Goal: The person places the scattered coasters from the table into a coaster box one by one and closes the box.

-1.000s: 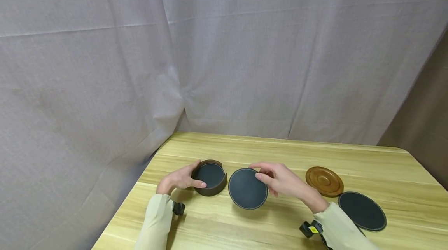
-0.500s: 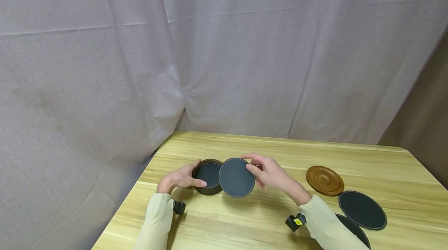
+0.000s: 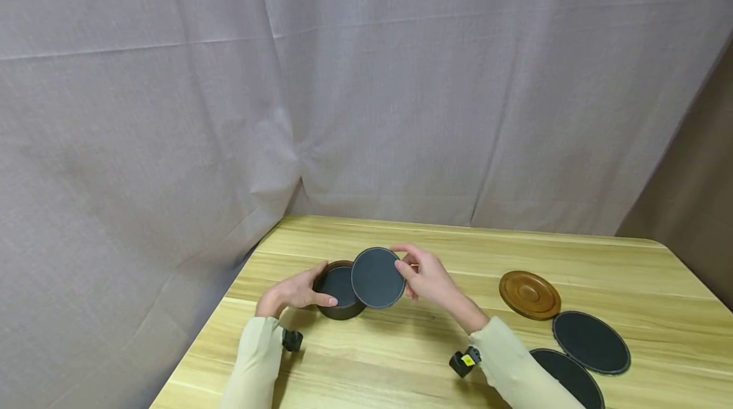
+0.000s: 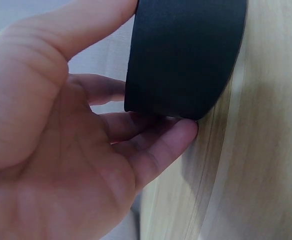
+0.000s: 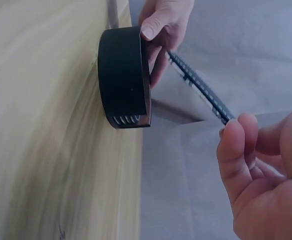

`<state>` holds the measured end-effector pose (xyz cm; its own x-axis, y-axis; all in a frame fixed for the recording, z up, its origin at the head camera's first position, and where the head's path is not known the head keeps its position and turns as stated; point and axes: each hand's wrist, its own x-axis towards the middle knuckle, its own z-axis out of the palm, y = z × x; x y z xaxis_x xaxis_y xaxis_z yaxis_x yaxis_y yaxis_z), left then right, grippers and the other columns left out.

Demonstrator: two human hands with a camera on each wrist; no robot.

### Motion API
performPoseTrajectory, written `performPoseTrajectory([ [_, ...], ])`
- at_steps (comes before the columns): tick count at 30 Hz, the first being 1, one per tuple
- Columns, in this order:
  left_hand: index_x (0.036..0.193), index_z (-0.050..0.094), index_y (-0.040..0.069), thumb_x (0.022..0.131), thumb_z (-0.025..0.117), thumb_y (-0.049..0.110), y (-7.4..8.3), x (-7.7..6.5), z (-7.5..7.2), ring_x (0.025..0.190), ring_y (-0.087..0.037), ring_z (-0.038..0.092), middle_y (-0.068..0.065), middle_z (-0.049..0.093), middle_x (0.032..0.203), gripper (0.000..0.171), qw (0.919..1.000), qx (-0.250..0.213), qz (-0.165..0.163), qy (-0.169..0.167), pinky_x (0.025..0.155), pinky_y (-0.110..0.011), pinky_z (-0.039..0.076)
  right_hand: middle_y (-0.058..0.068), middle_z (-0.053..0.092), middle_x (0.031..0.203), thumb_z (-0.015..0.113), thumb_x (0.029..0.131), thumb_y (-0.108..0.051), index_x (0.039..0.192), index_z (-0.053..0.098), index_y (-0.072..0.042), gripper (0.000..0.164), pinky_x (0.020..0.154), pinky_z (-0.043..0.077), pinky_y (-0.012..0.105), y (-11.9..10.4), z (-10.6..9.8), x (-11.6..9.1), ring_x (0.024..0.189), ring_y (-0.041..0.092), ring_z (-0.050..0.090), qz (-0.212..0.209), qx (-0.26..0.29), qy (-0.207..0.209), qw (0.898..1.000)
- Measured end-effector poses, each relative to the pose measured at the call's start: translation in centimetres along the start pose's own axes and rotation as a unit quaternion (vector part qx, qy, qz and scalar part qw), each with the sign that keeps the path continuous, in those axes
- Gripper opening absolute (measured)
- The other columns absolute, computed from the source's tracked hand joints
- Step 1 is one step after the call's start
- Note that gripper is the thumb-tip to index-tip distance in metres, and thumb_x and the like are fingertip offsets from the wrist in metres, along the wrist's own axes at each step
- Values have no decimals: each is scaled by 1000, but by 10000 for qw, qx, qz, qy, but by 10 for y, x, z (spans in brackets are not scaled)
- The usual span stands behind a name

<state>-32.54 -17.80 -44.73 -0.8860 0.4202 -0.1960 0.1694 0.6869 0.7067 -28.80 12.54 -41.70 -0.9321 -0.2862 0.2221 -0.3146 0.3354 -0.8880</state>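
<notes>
In the head view my left hand (image 3: 294, 291) grips a round dark coaster holder (image 3: 342, 312) on the table, thumb over its near rim. A black disc shows inside it. Seen from the left wrist, the fingers wrap the curved outer wall of the holder (image 4: 186, 55). My right hand (image 3: 426, 275) pinches a round black stitched coaster (image 3: 378, 277) by its right edge. This coaster overlaps the holder's right side in the head view. From the right wrist, the coaster (image 5: 198, 86) is tilted, its far edge close over the holder's top, and the holder's side gap shows several stacked edges.
On the right of the wood-grain table (image 3: 412, 358) lies a round brown wooden coaster (image 3: 530, 295). Two more black coasters lie near it, one (image 3: 592, 342) beside it and another (image 3: 569, 377) partly behind my right sleeve. A grey curtain (image 3: 389, 110) hangs behind the table.
My right hand has carried the black coaster left and away from me, from beside the holder to over its right side. My left hand has stayed on the holder.
</notes>
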Motion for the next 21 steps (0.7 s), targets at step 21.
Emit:
performPoseTrajectory([
  [21,156,18,1,82,80,35,-3,0,-2,146,-36,31,-21,28,159,103,9998,94,196,-34,118,-53,27,15,62,85,51,98,-2,135,53,-10,38,49,56,49,7,45,17,45,18,59,373,462,498,9970],
])
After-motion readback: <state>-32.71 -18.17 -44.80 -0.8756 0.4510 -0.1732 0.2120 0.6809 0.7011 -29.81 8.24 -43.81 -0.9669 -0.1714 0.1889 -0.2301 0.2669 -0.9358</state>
